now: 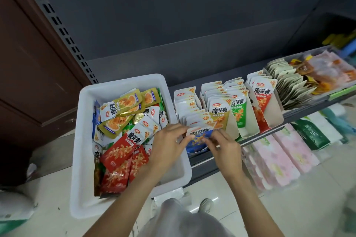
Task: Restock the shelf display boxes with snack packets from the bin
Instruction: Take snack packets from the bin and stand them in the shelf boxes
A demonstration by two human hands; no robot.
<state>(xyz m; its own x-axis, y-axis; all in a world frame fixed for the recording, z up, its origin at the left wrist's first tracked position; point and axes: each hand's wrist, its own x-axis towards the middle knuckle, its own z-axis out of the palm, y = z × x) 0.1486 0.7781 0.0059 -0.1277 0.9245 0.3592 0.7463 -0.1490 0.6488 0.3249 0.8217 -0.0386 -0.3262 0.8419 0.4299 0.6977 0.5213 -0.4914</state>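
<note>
Both hands pinch one blue packet (pixel 200 136): left hand (pixel 169 142) on its left edge, right hand (pixel 221 146) on its right, holding it upright with its face toward the camera at the front of the leftmost display box (pixel 185 102). That box's slot lies just beyond the fingers, so the push goes forward and down. White bin (pixel 123 81) with loose packets sits just left, nearer the left hand.

hands (pixel 198 140) pinching blue packet (pixel 200 136) (shelf-front), white bin (pixel 84 140)
</note>
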